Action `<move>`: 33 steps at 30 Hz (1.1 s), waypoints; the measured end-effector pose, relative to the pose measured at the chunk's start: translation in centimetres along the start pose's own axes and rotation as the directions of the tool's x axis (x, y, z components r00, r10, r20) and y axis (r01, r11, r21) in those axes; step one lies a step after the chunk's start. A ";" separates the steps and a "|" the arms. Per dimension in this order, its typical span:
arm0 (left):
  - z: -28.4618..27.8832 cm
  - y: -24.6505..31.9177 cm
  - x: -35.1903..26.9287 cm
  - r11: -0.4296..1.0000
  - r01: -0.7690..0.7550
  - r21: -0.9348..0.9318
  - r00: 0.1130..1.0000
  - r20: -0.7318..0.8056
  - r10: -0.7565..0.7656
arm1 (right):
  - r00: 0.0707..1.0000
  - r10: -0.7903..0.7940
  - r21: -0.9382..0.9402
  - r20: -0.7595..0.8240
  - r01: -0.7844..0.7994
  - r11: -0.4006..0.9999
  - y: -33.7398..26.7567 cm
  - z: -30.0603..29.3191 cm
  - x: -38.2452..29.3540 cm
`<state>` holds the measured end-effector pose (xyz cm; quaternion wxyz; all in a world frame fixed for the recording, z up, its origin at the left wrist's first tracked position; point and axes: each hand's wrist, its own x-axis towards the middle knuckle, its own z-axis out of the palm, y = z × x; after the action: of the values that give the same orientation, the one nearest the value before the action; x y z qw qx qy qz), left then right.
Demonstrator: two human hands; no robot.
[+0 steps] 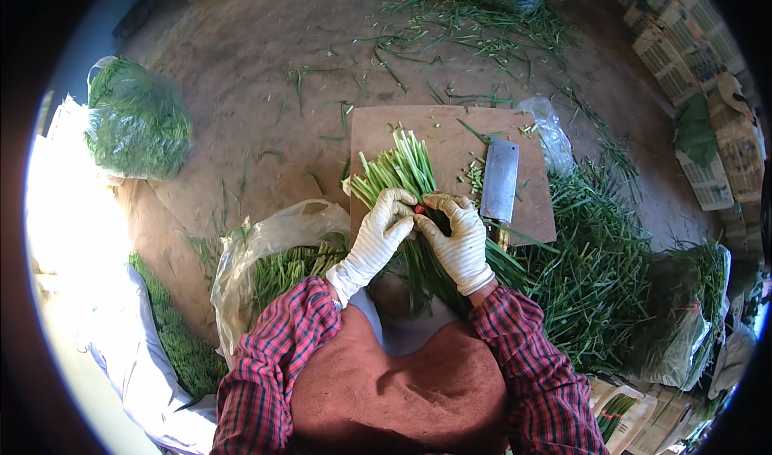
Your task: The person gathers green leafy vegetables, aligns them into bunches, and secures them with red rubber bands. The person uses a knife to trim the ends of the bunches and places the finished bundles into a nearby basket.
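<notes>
Both my hands wear whitish gloves and meet at a bundle of green stalks, possibly garlic chives. The pale cut ends point away from me over a wooden board; the dark leaves hang toward my lap. My left hand pinches a red tie at the bundle's near part. On the other side, my right hand has its thumb and fingers at the same tie. A cleaver lies flat on the board, right of the bundle, its handle toward me. Small cut stalk pieces are scattered beside its blade.
Left of the board stands an open plastic bag holding more stalks. Loose green leaves are heaped at the right. A crate with tied greens sits at lower right. A filled bag stands far left; stacked crates line the right side.
</notes>
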<state>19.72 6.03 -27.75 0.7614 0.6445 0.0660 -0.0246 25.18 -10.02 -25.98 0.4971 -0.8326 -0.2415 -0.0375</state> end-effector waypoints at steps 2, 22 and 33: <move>0.1 0.0 0.0 0.997 -0.027 0.073 1.000 -0.009 0.027 | 0.998 -0.042 -0.089 -0.044 0.038 0.995 -0.2 0.4 -0.1; 1.2 0.2 0.4 0.986 -0.045 0.163 0.991 -0.115 0.064 | 0.985 0.068 0.122 -0.158 -0.049 0.991 1.0 1.3 -0.2; 1.2 0.0 0.4 0.986 -0.087 0.142 0.990 -0.099 0.102 | 0.987 0.025 -0.001 -0.160 -0.026 1.000 0.9 1.7 -0.3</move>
<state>20.24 4.85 -27.66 0.7111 0.6980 0.0738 0.0413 25.04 -9.02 -27.65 0.5141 -0.8306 -0.1901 -0.0981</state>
